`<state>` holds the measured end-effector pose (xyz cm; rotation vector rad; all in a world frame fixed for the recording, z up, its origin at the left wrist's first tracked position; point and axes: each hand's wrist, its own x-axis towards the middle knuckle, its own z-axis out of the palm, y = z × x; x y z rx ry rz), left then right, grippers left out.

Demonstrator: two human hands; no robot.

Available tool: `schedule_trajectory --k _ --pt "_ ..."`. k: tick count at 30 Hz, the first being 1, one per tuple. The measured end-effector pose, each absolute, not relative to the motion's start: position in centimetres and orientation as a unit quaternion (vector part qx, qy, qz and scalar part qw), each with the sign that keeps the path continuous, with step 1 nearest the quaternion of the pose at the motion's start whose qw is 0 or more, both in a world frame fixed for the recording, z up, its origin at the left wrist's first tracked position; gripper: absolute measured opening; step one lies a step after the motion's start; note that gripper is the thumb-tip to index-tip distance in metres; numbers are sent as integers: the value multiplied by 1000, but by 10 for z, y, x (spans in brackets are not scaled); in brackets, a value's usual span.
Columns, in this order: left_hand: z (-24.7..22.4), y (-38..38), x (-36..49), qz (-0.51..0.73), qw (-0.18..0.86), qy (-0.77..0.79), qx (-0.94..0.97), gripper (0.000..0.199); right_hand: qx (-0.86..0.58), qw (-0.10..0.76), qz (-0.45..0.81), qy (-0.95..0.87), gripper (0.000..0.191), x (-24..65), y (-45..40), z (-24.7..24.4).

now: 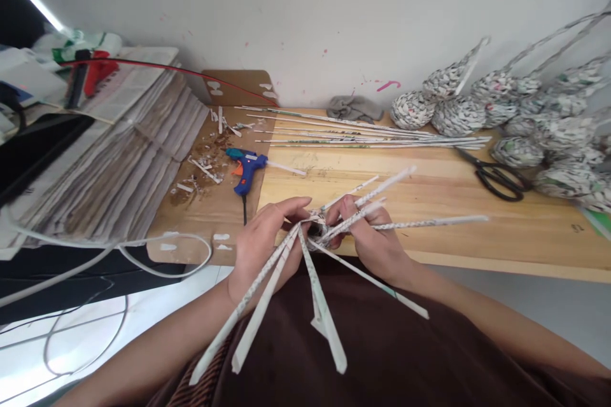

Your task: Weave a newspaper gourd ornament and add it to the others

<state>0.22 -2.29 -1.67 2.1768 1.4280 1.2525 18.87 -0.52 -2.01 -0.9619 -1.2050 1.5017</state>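
Between my hands, at the table's front edge, is a small woven newspaper basket (pixel 316 243) with several rolled paper strips fanning out from it. My left hand (pixel 267 245) is closed around its left side, the thumb near the rim. My right hand (pixel 370 232) grips the right side, thumb and fingers pinching a paper strip (pixel 356 216) there. Other loose strips (pixel 322 305) hang toward my lap, and one (pixel 443 221) points right over the table. The palms hide most of the basket's body.
A blue glue gun (pixel 247 172) lies on cardboard (pixel 205 210) among paper scraps. Long paper rolls (pixel 363 133) lie along the back of the table. Black scissors (pixel 499 177) and several woven paper pieces (pixel 461 116) are at right. Stacked newspapers (pixel 147 140) stand at left.
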Motion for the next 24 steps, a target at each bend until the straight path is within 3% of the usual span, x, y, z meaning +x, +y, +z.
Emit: schedule_trajectory --k 9,16,24 --pt "-18 -24 6 444 194 519 704 44 -384 481 625 -480 43 189 -4 -22" --pt "-12 -16 4 442 142 457 759 13 -387 480 619 -487 45 189 -4 -22" --pt "2 -9 2 391 138 435 799 13 -403 474 614 -486 48 188 -5 -19"
